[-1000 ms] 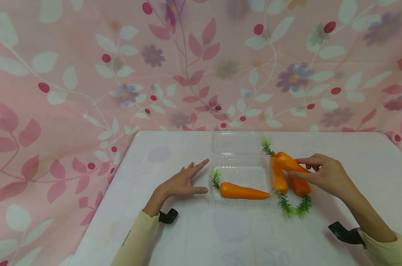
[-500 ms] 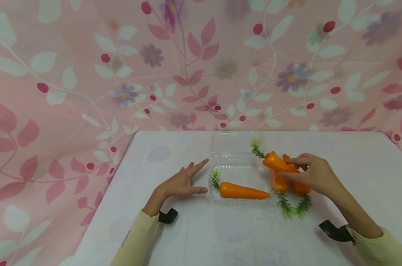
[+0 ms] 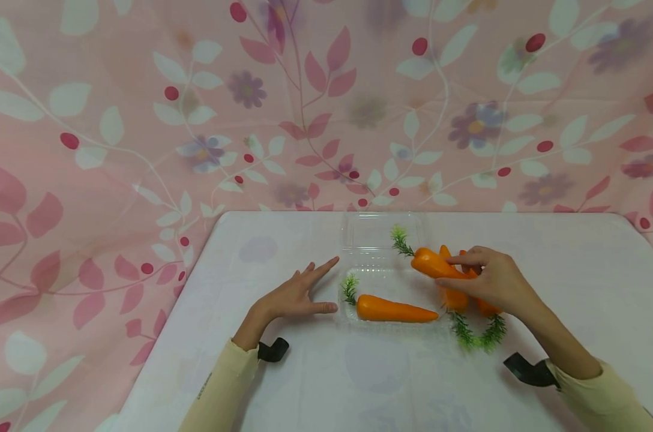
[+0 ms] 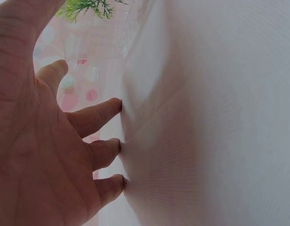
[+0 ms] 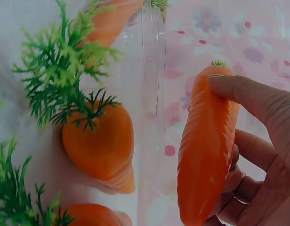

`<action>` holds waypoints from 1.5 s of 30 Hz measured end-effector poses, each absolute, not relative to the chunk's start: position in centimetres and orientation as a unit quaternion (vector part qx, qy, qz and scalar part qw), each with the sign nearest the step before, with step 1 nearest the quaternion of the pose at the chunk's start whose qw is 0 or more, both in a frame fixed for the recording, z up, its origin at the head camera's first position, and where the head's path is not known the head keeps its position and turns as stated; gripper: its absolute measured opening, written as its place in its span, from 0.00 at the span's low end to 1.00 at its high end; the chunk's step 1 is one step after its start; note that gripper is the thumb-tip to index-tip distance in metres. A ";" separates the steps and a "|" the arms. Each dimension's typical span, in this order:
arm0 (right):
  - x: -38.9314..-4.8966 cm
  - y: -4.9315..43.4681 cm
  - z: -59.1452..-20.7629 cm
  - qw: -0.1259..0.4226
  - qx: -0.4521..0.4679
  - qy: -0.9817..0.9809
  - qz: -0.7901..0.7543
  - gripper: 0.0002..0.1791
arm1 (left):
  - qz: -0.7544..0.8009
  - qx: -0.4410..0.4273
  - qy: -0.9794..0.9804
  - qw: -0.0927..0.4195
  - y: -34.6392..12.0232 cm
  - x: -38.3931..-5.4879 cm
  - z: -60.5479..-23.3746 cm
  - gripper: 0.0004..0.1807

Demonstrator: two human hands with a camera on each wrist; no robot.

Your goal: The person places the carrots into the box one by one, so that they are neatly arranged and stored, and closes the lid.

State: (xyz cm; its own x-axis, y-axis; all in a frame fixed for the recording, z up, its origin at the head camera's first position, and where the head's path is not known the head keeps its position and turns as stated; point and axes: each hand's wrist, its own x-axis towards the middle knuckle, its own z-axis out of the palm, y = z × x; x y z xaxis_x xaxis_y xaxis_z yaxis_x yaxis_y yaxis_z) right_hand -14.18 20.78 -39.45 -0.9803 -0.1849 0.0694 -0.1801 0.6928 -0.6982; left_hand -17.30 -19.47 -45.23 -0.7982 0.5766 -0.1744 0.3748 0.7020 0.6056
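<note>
Pink floral cloth point(image 3: 305, 108) behind white-covered table point(image 3: 402, 384); landmark: clear plastic hinged box point(image 3: 386, 281); above its right edge I log a tapered orange carrot with green fronds point(image 3: 429, 263), pinched between thumb and fingers of the right hand point(image 3: 494, 279), crown boxward, probably keeping the fronds free; left of the box, the left hand point(image 3: 294, 295), fingers spread, tips touching the table, perhaps for steadiness; another carrot point(image 3: 394, 308) inside, two more carrots point(image 3: 454, 300) just right.

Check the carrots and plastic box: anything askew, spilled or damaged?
Nothing stands out; I see no spill or damage. One carrot lies in the open box, two more carrots lie beside it, and the right grip holds a fourth.
</note>
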 end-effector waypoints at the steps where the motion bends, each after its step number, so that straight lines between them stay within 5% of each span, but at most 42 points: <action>1: -14.2 20.6 -39.4 0.005 -0.099 0.920 -0.379 0.30 | 0.283 0.263 0.905 0.178 -19.5 -17.3 -45.3 0.55; 45: -15.4 15.2 -40.1 0.020 -0.177 0.909 -0.377 0.22 | 0.281 0.258 0.905 0.187 -19.4 -17.3 -45.1 0.55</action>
